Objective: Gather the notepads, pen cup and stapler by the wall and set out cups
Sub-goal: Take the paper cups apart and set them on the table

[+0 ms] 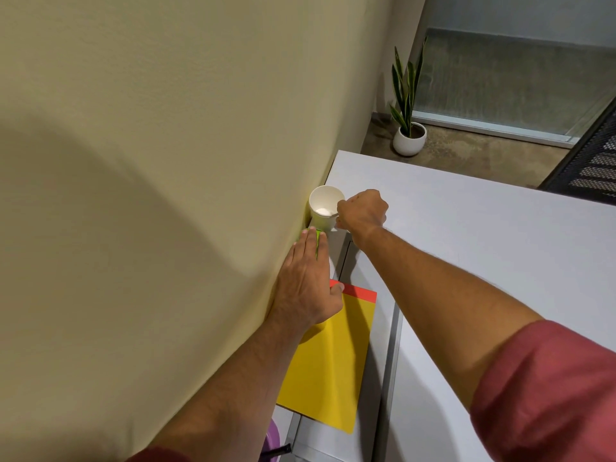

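Observation:
A white paper cup (325, 208) stands upright and empty on the white table (466, 228), right against the wall. My right hand (361, 211) is closed around the cup's right side. My left hand (310, 285) lies flat along the wall, fingers together, pressing on a green object (319, 243) of which only a sliver shows. A yellow notepad (330, 368) with a red top band lies beside the wall under the heel of my left hand. No stapler is in view.
A cream wall (166, 161) borders the table's left side. A potted plant (408, 128) stands on the floor beyond the table. A black mesh chair (596, 168) is at the far right. Something purple (271, 441) shows at the bottom edge.

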